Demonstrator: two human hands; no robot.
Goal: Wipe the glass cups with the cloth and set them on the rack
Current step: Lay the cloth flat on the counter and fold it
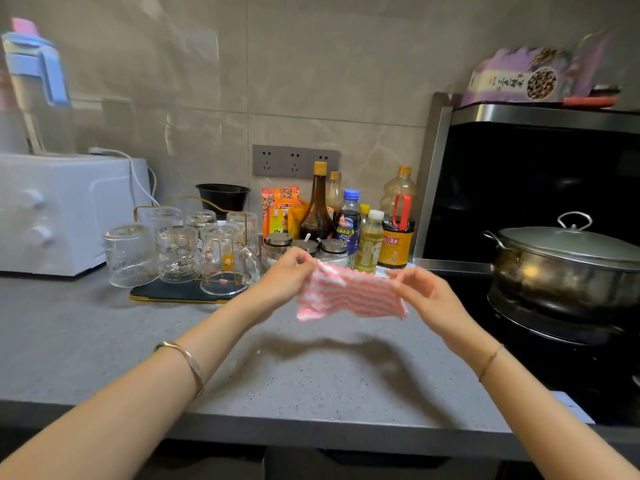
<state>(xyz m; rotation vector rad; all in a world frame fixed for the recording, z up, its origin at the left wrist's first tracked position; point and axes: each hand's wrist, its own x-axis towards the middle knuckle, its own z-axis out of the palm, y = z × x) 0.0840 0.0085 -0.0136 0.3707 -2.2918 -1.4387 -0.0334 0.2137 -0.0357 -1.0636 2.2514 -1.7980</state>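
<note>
A pink and white striped cloth hangs stretched above the grey counter, between my two hands. My left hand pinches its upper left corner. My right hand pinches its upper right corner. Several clear glass cups stand upside down on a dark rack with a gold wire frame, left of the cloth. One ribbed cup stands at the rack's left edge, and a mug with a handle stands nearest my left hand.
A white appliance sits at the far left. Sauce and oil bottles and lidded jars crowd behind the cloth. A lidded steel pot rests on the black stove at the right. Grey counter lies in front.
</note>
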